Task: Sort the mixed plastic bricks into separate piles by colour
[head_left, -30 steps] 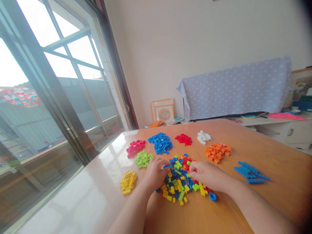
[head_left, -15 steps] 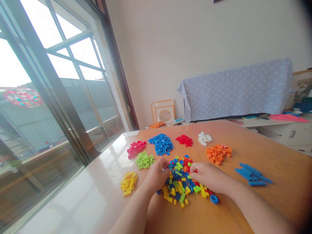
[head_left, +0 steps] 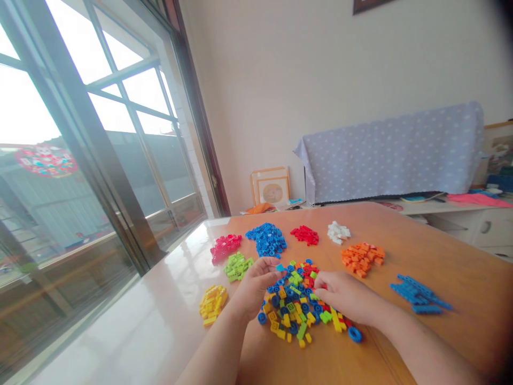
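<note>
My left hand pinches a small light-blue brick between thumb and fingertips, just over the left side of a mixed pile of toy bricks. Blue round pieces, yellow, lime and red bricks lie jumbled in that pile. At its right edge my right hand rests with fingers curled in and closed; whatever they hold, if anything, is hidden. A blue ring lies just below the right wrist.
Around the mixed pile are single-colour heaps: yellow, lime, pink, blue, red, white, orange and long blue pieces. A glass window stands left of the table.
My left hand has lifted slightly, and a light-blue brick now shows at its fingertips. My right hand stays at the pile's right edge. The view has shifted a little.
</note>
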Available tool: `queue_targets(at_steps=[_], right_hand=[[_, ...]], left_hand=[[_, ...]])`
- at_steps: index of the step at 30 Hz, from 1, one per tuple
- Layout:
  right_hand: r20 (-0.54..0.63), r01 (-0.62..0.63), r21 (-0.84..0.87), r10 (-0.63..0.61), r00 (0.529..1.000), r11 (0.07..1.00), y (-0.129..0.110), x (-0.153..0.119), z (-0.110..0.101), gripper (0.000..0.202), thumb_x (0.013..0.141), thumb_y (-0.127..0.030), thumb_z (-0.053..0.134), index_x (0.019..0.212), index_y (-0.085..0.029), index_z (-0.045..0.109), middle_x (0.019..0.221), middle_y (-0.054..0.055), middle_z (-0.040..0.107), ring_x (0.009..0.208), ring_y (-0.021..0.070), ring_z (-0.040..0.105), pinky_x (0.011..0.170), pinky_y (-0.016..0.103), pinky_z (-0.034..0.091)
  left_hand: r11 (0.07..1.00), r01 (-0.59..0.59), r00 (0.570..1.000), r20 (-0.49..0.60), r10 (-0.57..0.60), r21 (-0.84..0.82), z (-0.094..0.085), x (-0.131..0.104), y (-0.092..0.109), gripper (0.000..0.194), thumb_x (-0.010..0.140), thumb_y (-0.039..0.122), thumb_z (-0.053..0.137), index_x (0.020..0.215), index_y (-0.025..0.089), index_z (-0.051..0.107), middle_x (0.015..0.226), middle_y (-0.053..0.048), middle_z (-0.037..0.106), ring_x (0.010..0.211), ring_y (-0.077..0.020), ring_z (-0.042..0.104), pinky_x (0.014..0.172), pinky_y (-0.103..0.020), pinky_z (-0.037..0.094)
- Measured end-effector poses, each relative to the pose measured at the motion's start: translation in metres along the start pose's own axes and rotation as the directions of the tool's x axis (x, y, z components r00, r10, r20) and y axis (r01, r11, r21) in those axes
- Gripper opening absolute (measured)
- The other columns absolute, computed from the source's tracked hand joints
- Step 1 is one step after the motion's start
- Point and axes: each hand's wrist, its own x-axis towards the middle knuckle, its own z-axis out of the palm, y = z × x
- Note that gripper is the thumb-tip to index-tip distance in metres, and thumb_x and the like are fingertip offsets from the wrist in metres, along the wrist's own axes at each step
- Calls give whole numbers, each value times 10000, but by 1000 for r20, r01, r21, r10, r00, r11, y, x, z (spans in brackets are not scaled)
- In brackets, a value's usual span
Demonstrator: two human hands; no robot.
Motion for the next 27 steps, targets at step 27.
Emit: queue_targets(at_steps=[27], right_hand=[[-20,47,24,-46,999,999,-2,-2,1,233,855,-405,540,817,-204,650,651,-9,634,626,142,528,573,225,304]], left_hand=[[949,-51,713,-654,253,311,-84,-8,27,552,739,528,668,1131,139,679,974,-103,725,837,-192,649,750,-296,478]])
